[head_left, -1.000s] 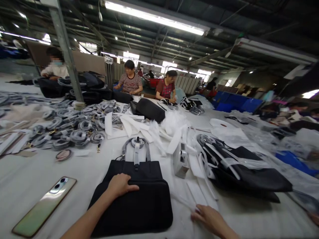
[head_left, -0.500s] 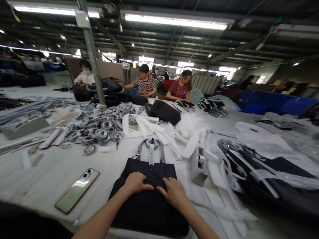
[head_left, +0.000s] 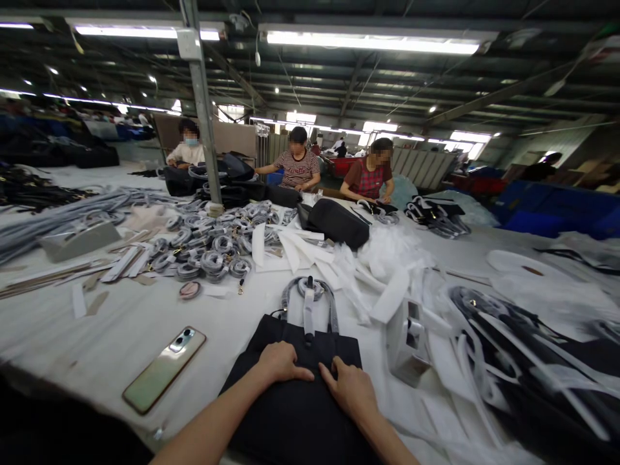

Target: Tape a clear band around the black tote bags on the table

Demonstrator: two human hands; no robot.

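A black handbag [head_left: 295, 426] lies flat on the table before me. Its looped handles [head_left: 333, 309], wrapped in clear film, point away from me, and a wrapped strap tab [head_left: 309, 309] lies between them. On the left of the bag's upper part, my left hand [head_left: 278, 363] presses with bent fingers and its thumb pointing inward. My right hand [head_left: 352, 386] grips the bag opposite, its thumb and forefinger close together. A small gap separates the two thumbs. The undersides of both hands' fingers are hidden.
A phone [head_left: 165, 369] lies to the left. Wrapped coiled straps [head_left: 213, 261] are heaped beyond it. White foam strips [head_left: 392, 297], a tape dispenser [head_left: 409, 342] and more black bags [head_left: 523, 387] lie right. Several co-workers [head_left: 371, 177] sit across the table beyond a metal post [head_left: 206, 116].
The view has turned slightly left, so everything sits further right in the picture. Both hands stay on the upper part of the handbag, with little movement against it.
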